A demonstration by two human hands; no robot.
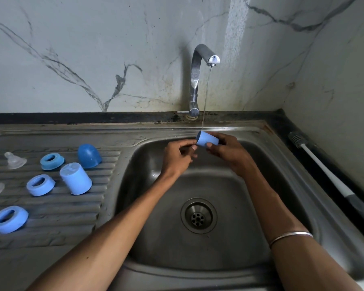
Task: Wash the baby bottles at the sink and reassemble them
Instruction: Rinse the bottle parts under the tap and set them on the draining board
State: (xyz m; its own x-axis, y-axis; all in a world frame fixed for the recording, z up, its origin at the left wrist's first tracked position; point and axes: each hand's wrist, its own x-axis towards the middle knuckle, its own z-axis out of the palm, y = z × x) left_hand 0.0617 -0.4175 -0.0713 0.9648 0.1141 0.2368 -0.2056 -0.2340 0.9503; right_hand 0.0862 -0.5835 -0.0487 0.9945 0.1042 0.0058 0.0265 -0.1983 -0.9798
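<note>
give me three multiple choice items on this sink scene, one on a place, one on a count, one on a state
1. Where does the long-handled brush lie?
A. in the basin
B. on the counter right of the sink
C. on the drainboard

2. How many blue rings lie on the drainboard?
A. one
B. three
C. five

3. What is the tap doing?
A. it is off
B. it runs a thin stream
C. it sprays wide

Answers:
1 B: the brush lies along the dark counter by the right wall, outside the sink.
2 B: three blue rings sit on the drainboard.
3 B: a thin stream falls from the tap onto the blue cup held by the left hand and right hand.
</note>
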